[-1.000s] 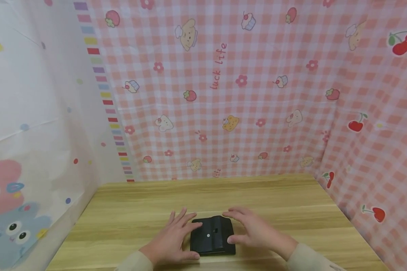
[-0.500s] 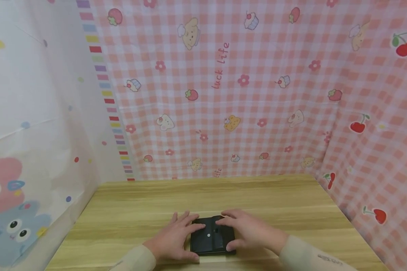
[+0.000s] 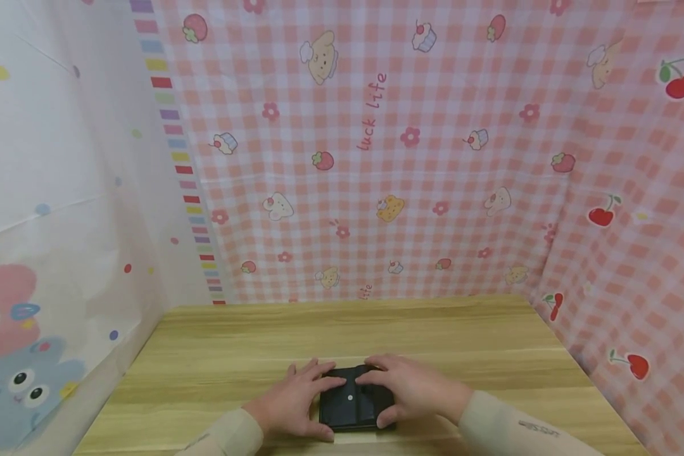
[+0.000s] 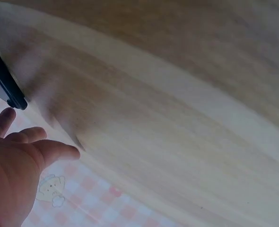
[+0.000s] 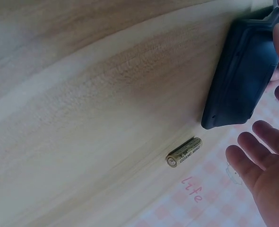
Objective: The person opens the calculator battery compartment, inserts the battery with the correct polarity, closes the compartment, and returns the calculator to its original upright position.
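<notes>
Two pale sleeves (image 3: 493,421), entering from the near edge; a dark marking is borne on the right one.

Left hand (image 3: 295,402): fingers spread wide, nothing gripped; thumb set at the near left corner of the case, forefinger laid over its top. Right hand (image 3: 422,392): likewise wide, thumb by the near right corner, forefinger over the far part. How firmly the case is touched by either cannot be told. By this arrangement it seems to be framed from both sides, presumably so that it is kept from sliding.

Case (image 3: 337,408): one, black, laid flat on the table between the hands. A raised strip is seen across its top, partly covered by the right hand, with a small pale stud (image 3: 350,398) beside it. Flat placement is probably owed to steadiness.

Battery (image 5: 184,151): one, gold, on its side, seen only from the right wrist; placed near a corner of the case, apart from it, held by neither hand. Why it is placed there cannot be told.

Table (image 3: 467,329): wood-grained; case and battery are carried by it.

Pink checked cloth (image 3: 348,183), behind and at right; white cloth (image 3: 63,158), at left. Both are hung, apparently, so that the surroundings are screened off.
</notes>
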The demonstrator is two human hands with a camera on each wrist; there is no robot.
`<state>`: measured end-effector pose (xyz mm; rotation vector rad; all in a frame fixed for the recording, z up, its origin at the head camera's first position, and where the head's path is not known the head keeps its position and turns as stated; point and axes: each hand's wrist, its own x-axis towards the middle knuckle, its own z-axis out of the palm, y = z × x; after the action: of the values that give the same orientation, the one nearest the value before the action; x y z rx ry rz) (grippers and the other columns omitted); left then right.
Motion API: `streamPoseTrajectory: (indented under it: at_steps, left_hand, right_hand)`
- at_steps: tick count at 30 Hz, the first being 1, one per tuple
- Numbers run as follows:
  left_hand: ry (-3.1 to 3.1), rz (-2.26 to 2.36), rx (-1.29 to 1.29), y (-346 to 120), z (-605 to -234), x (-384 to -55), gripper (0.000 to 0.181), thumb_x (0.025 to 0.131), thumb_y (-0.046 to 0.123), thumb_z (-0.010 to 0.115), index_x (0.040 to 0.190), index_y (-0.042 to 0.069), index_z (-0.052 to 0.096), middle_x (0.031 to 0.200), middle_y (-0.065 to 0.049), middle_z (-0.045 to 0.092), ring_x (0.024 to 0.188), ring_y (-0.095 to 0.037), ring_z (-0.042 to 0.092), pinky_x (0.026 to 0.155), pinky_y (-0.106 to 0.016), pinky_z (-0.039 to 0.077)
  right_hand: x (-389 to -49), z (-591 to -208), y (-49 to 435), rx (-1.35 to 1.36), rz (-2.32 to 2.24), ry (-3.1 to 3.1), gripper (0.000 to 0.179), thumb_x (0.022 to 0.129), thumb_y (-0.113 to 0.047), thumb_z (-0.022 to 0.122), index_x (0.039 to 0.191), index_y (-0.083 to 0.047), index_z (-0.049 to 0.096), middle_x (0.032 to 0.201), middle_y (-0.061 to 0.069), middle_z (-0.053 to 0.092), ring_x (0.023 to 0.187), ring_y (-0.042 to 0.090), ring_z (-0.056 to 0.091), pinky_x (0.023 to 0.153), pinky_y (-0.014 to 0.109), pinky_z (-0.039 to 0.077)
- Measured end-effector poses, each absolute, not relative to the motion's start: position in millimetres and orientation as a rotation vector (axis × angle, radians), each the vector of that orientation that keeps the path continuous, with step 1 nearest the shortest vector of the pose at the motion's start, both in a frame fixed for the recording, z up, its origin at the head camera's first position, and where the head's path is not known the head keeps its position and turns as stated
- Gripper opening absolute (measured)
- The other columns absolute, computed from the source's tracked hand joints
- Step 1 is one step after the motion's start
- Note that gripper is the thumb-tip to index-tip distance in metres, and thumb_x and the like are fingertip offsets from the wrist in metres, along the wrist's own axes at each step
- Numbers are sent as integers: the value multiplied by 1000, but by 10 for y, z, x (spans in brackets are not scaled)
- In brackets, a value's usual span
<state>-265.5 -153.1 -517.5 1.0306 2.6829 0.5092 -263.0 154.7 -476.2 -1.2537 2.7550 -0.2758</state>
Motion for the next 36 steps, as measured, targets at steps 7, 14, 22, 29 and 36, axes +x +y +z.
streamPoseTrajectory:
  at_steps: [7, 14, 22, 29, 36]
  left_hand:
    - [2673, 545, 1002, -1532, -5164, -2642, 93, 80, 68, 85, 161, 40, 47, 174, -7, 36, 159, -50, 32, 114, -87, 28]
    - [2665, 577, 978, -1532, -5212, -2679, 93, 79, 69, 85, 160, 42, 48, 173, -6, 38, 160, -49, 32, 115, -88, 24]
    - [2646, 611, 951, -1531, -5234, -2695, 91, 79, 68, 86, 158, 44, 50, 173, -5, 38, 161, -48, 30, 116, -87, 21]
    - [2646, 622, 951, -1534, -5211, -2668, 92, 77, 64, 89, 158, 42, 51, 173, -6, 39, 160, -49, 31, 115, -88, 21]
    - [2648, 621, 950, -1539, -5226, -2680, 92, 77, 66, 88, 158, 43, 51, 173, -5, 39, 161, -48, 31, 116, -88, 20]
  right_hand:
    - [-2676, -4769, 1535, -1266, -272, 2714, 74, 85, -56, 86, 150, -35, 60, 163, 12, 52, 145, 34, 56, 115, 54, 51]
    - [-2695, -4777, 1486, -1262, -246, 2664, 67, 85, -58, 85, 146, -38, 63, 166, 11, 48, 149, 34, 53, 117, 53, 50]
    - [-2718, -4807, 1431, -1246, -241, 2638, 61, 85, -56, 86, 140, -40, 66, 166, 8, 48, 150, 31, 51, 119, 50, 49]
    - [-2717, -4798, 1407, -1243, -200, 2641, 61, 84, -57, 86, 140, -41, 67, 166, 7, 48, 148, 32, 52, 117, 50, 51]
    - [-2727, -4797, 1388, -1253, -180, 2654, 61, 81, -58, 86, 137, -41, 69, 163, 5, 51, 145, 30, 55, 116, 49, 52]
